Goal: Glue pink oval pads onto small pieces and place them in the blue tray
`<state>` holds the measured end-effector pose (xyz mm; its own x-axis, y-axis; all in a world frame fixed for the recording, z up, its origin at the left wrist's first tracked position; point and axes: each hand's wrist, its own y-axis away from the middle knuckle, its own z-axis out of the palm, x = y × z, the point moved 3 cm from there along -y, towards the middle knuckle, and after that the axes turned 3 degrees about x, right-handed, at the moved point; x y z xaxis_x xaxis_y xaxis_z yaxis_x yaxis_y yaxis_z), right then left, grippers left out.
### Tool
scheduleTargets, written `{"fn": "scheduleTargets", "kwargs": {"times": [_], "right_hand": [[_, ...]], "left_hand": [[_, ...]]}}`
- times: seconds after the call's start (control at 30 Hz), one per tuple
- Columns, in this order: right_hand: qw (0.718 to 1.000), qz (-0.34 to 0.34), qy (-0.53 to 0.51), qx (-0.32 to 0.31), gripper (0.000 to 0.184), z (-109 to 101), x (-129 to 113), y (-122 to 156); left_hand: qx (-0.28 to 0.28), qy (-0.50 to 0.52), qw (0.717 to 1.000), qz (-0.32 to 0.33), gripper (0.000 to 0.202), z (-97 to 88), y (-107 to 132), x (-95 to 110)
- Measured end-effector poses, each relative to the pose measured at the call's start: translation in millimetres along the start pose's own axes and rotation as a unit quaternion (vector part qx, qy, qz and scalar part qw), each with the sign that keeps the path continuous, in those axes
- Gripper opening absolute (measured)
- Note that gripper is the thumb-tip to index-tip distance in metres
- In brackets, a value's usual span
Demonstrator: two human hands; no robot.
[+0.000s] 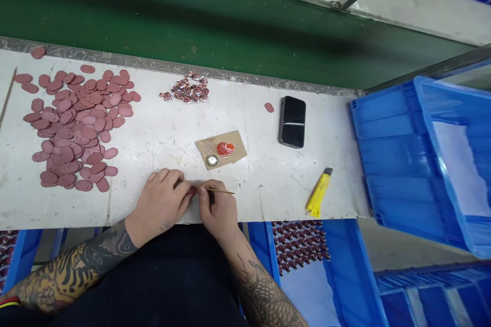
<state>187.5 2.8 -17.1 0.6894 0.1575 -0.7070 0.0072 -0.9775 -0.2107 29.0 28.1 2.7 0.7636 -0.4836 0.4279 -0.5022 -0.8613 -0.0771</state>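
Note:
Near the table's front edge, my two hands come together. My left hand [163, 199] is closed on a small dark red piece [193, 190], mostly covered by the fingers. A thin wooden stick [220, 191] is pinched in my right hand [220, 212], its left end at the red piece. Just beyond the hands lies a brown cardboard piece [238, 149] bearing a glossy red-orange blob [225, 149] and a bottle cap [212, 160] with something pale inside. Small dark red figures [190, 89] are heaped farther back.
Many flat reddish ovals [88, 120] cover the table's left side; one oval [269, 107] lies near a black phone [292, 122]. A yellow utility knife [319, 194] rests at right. Blue crates [399, 153] stand beside the table; another crate [345, 265] below holds rows of dark red pieces.

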Motion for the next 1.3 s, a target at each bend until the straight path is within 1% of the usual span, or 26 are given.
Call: {"fn": "scheduleTargets", "kwargs": {"times": [0.1,0.2,0.27,0.37,0.5,0.6,0.73,0.77,0.83,0.9,0.97,1.07,1.3], "right_hand": [[0.999,0.03,-0.032,0.013,0.005,-6,5,-1],[0.991,0.086,-0.069,0.079,0.006,-17,19,-10],[0.983,0.112,-0.074,0.122,0.009,-23,31,-20],[0.981,0.125,-0.05,0.143,0.011,-22,42,-35],[0.986,0.112,-0.002,0.127,0.01,-16,44,-45],[0.987,0.101,0.027,0.124,0.009,-16,40,-46],[0.987,0.083,0.003,0.136,0.008,-24,31,-36],[0.988,0.081,-0.012,0.127,0.008,-25,27,-32],[0.992,0.078,-0.035,0.088,0.007,-24,20,-20],[0.996,0.072,-0.044,0.04,0.007,-20,13,-9],[0.997,0.061,-0.043,0.01,0.006,-15,7,-1],[0.998,0.044,-0.035,-0.001,0.007,-10,3,3],[1.0,0.02,-0.009,-0.009,0.008,-8,4,1]], "left_hand": [[0.005,0.0,1.0,-0.002,0.015,-0.4,0,0],[0.013,0.002,1.0,-0.004,0.018,-0.4,0,0],[0.02,0.0,1.0,-0.001,0.019,0.2,0,1],[0.027,-0.003,1.0,0.001,0.019,1.1,0,1],[0.028,-0.001,1.0,0.001,0.018,0.7,0,0],[0.027,-0.001,1.0,0.003,0.018,-0.3,0,1],[0.028,-0.003,1.0,-0.001,0.018,-1.2,-1,1],[0.025,-0.003,1.0,0.0,0.018,-1.3,-1,1],[0.017,-0.002,1.0,0.004,0.018,-1.5,-1,1],[0.009,-0.002,1.0,0.006,0.018,-1.6,-1,0],[0.003,-0.003,1.0,0.004,0.018,-1.5,-1,0],[0.001,-0.003,1.0,0.004,0.018,-1.0,-1,-1],[-0.005,-0.007,1.0,0.006,0.018,0.4,0,0]]}}
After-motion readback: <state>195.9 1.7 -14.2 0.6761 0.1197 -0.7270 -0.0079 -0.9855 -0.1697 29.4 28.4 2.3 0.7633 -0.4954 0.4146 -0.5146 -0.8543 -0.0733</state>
